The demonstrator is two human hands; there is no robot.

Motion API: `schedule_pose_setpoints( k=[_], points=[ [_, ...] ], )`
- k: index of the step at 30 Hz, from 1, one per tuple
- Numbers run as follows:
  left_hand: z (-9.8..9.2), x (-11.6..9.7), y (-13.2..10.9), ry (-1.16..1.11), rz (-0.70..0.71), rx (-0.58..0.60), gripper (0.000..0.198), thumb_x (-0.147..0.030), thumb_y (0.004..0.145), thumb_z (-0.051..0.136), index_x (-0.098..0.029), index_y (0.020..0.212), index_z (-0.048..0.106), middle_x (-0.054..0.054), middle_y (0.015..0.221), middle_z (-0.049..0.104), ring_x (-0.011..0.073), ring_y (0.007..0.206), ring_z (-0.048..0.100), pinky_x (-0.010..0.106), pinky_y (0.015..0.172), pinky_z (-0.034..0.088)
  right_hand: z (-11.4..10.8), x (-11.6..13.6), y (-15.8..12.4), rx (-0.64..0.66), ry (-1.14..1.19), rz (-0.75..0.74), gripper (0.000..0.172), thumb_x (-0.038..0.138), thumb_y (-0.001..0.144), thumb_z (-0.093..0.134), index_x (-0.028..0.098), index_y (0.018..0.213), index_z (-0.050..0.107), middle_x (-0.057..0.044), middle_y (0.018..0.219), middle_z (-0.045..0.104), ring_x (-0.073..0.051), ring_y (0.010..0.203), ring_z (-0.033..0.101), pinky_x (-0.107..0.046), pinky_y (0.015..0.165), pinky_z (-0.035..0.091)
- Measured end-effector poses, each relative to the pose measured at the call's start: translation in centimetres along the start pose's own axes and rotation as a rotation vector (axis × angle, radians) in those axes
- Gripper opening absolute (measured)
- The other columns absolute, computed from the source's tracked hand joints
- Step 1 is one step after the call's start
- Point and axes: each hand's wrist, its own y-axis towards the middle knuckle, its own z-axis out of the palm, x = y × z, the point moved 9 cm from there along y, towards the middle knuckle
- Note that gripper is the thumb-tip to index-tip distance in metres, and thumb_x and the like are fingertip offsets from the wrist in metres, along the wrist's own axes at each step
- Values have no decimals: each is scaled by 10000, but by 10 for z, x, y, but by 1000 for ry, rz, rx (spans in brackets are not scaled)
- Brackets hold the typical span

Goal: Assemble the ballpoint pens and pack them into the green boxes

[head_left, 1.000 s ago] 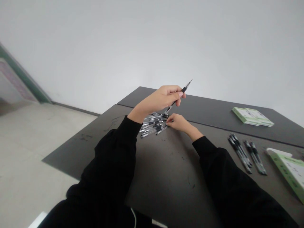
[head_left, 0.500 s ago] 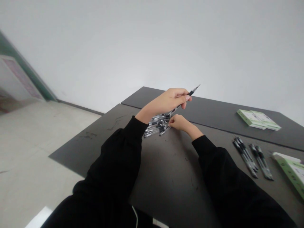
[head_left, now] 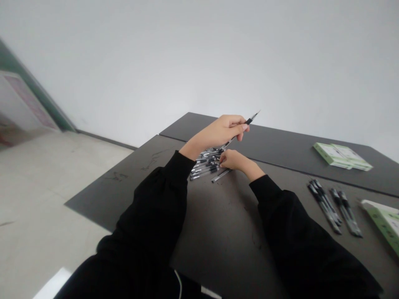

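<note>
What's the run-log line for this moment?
left hand: holding pen | right hand: at pen pile | more pens, green boxes at right

Dark grey table (head_left: 218, 236) — loose pile of pens (head_left: 202, 168) | two pen bundles (head_left: 324, 205) — green-and-white boxes (head_left: 343, 157)

Head-worn view, facing down (seemingly tilted)

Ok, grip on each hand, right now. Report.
Left hand: closed, holding a black gel pen.
Right hand: curled against the pile of pens; cannot tell whether it holds one.
</note>
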Motion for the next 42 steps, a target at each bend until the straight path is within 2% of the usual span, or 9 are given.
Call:
schedule_pose_setpoints(
  k=[9,12,16,20,23,25,28,35,42],
  points=[
    [2,3,1,33,16,19,208,-243,964,466,-120,974,634,43,788,631,69,532,396,277,574,330,2,10,-4,-27,17,-47,155,127,765,658,181,867,761,-95,958,767,-227,893,696,-264,751,464],
    [2,6,2,50,29,25,203,-251,957,475,-127,973,636,38,785,640,72,549,412,269,580,335,-13,11,-13,-60,35,-43,119,115,759,649,171,799,747,-97,889,763,-221,835,689,-272,716,460],
    [4,3,2,99,72,55,197,-261,946,487,-143,853,616,25,740,640,81,574,447,258,600,345,-68,-5,-48,-174,116,-5,117,169,795,623,161,752,732,-71,729,734,-183,680,659,-282,641,462],
    [19,1,-1,158,59,171,241,-293,939,485,-159,767,586,7,698,622,83,548,440,251,585,339,-143,-27,-114,-456,466,-72,100,279,766,721,185,769,757,-21,605,687,-160,570,617,-293,562,470],
    [36,1,-2,154,51,260,232,-301,932,494,-160,782,601,8,691,618,103,600,490,248,612,360,-171,-36,-164,-633,677,-138,168,363,738,790,208,803,780,-26,640,704,-156,599,623,-297,568,496],
    [47,1,-3,155,56,315,238,-304,930,498,-164,762,592,4,686,608,107,610,493,247,617,363,-173,-38,-183,-677,735,-137,204,393,727,811,215,823,786,-33,671,718,-156,625,631,-297,582,506],
    [59,0,-4,180,69,361,255,-303,935,484,-172,734,570,-5,671,589,111,612,490,248,618,361,-165,-39,-190,-657,750,-119,253,427,713,823,201,820,780,-38,661,714,-157,626,633,-295,580,508],
    [59,1,-5,196,67,372,254,-325,947,470,-170,796,603,-4,708,598,108,631,494,246,631,358,-151,-43,-180,-550,678,-73,198,394,757,768,200,794,751,-22,652,691,-146,606,611,-272,535,452],
    [62,1,-6,183,88,405,252,-321,952,464,-176,795,597,-7,707,600,99,598,472,242,622,353,-146,-48,-178,-542,595,-38,175,379,804,716,213,852,741,-26,709,715,-162,640,625,-294,560,447]
  ],
)
